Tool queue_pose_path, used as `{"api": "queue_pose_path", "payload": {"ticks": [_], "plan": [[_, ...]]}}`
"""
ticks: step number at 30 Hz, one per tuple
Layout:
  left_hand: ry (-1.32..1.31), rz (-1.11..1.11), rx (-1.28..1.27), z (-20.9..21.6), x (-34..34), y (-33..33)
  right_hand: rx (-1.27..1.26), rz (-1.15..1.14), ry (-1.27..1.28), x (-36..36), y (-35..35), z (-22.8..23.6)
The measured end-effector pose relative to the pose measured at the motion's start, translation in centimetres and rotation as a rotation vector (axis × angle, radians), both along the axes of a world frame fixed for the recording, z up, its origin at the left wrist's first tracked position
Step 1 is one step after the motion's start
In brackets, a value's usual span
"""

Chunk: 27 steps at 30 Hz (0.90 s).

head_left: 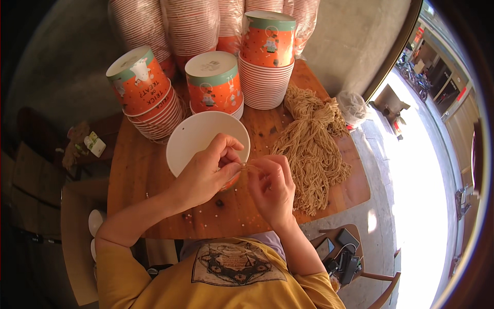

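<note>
My left hand [208, 169] rests on the rim of a white paper bowl [193, 136] tilted toward me on the wooden table [128, 170]. Its fingertips pinch a thin tan string [248, 166]. My right hand [272, 188] meets it just right of the bowl and pinches the same string. A big bundle of tan strings [311, 144] lies on the table right of my hands.
Three stacks of orange printed paper bowls [213, 85] stand upside down behind the white bowl. Plastic-wrapped bowl sleeves [190, 26] lean at the back. A clear plastic bag [352, 105] sits at the table's right edge. A chair with phones and cables [342, 255] is lower right.
</note>
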<state>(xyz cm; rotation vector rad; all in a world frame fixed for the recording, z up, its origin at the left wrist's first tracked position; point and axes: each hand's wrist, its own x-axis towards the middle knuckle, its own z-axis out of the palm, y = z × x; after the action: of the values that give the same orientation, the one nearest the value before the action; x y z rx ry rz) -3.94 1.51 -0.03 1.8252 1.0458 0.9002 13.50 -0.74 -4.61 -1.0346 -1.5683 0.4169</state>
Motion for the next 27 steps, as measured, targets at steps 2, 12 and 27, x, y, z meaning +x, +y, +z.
{"api": "queue_pose_path", "payload": {"ticks": [2, 12, 27], "plan": [[0.005, -0.004, 0.002, 0.1, 0.1, 0.0, 0.123, -0.017, -0.134, 0.1, 0.1, 0.1], [0.045, -0.06, 0.068, -0.2, 0.2, -0.2, 0.129, -0.009, -0.163, -0.1, 0.5, -0.4], [0.284, 0.042, 0.225, 0.8, -0.1, -0.2, -0.07, 0.048, 0.028, 0.5, 0.1, -1.7]]}}
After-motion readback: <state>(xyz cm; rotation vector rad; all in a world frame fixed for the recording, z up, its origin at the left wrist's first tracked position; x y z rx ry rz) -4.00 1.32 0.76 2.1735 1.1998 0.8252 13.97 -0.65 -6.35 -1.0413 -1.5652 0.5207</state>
